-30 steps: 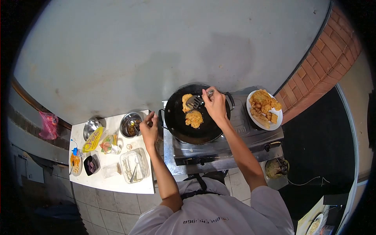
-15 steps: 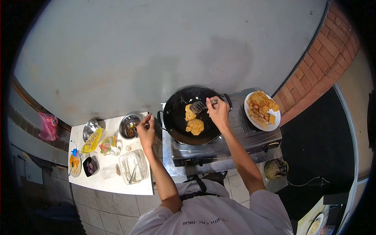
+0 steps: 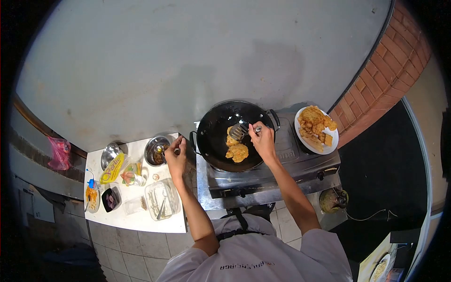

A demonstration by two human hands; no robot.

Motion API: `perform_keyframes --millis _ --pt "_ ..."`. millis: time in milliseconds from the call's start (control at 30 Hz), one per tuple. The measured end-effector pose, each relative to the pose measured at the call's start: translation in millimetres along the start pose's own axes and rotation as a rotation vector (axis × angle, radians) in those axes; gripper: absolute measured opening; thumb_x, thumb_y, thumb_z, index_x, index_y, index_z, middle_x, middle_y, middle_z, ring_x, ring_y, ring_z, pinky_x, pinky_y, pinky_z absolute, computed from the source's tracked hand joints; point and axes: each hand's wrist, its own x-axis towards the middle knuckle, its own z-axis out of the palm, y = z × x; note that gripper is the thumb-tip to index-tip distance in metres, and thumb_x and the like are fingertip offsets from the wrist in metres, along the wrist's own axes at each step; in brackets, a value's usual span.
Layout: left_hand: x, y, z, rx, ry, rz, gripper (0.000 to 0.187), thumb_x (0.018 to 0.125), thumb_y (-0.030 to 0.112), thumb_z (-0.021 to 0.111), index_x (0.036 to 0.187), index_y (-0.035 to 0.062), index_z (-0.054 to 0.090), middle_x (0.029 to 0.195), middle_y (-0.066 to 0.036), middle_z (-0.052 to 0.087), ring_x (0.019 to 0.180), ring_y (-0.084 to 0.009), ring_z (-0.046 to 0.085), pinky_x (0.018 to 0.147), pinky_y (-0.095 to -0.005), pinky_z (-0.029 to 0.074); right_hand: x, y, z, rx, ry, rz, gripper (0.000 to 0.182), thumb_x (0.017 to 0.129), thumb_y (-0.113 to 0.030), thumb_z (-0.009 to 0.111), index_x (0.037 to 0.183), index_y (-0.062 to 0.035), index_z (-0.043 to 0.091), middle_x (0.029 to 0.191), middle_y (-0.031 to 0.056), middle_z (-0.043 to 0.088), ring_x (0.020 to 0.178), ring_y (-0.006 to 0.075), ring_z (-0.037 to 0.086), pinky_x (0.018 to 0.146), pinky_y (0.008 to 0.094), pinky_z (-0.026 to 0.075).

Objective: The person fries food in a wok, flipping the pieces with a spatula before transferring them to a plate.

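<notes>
My right hand (image 3: 263,141) is closed around the handle of a dark slotted spatula (image 3: 239,132) over a black wok (image 3: 211,155). The spatula's blade lies against the upper of two golden fritters (image 3: 231,141) and partly covers it. Just below, the other fritter (image 3: 237,152) rests on the wok's floor, touching the first. My left hand (image 3: 175,157), fingers curled in, is at the right rim of a metal bowl (image 3: 152,149) holding some dark food. What those fingers grip, if anything, is hidden.
The wok stands on a steel gas stove (image 3: 282,174). A white plate (image 3: 304,142) piled with fried food is at its right. On the white table (image 3: 155,227) are a second metal bowl (image 3: 111,156), a yellow packet (image 3: 112,169), a black dish (image 3: 111,199) and a clear container (image 3: 162,199) with a spoon.
The spatula has shifted slightly right and now covers more of the upper fritter. The two fritters sit closer together. My left hand stays by the bowl.
</notes>
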Motion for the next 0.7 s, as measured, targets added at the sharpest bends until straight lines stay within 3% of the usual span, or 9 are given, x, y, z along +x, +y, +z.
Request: perform_keyframes --millis 267,500,700 --pt "0 0 -3 -0.02 0.025 -0.012 0.031 0.088 0.02 0.06 0.108 -0.0034 0.062 0.094 -0.012 0.066 0.084 -0.0125 0.057 0.079 -0.0274 0.044 6 -9 -19 -0.07 -0.039 -0.057 0.021 0.082 -0.007 0.063 0.069 0.0045 0.051 0.056 0.0163 0.051 0.044 0.0226 0.049 0.044 0.0333 0.037" --pt "2 -2 -2 -0.027 0.032 0.013 0.033 0.088 0.023 0.06 0.108 -0.0026 0.063 0.097 -0.013 0.066 0.088 -0.0152 0.059 0.08 -0.0286 0.045 11 -29 -33 -0.19 -0.145 -0.147 0.022 0.08 -0.006 0.063 0.068 0.0049 0.049 0.056 0.017 0.051 0.046 0.0284 0.05 0.046 0.0349 0.037" --pt "2 2 0 -0.01 0.024 -0.008 0.033 0.088 0.024 0.06 0.108 -0.0016 0.063 0.097 -0.014 0.066 0.087 -0.0154 0.059 0.079 -0.029 0.045 9 -32 -21 -0.18 -0.153 -0.064 0.023 0.079 -0.007 0.064 0.066 0.0043 0.049 0.055 0.0173 0.051 0.045 0.0313 0.05 0.046 0.0368 0.038"
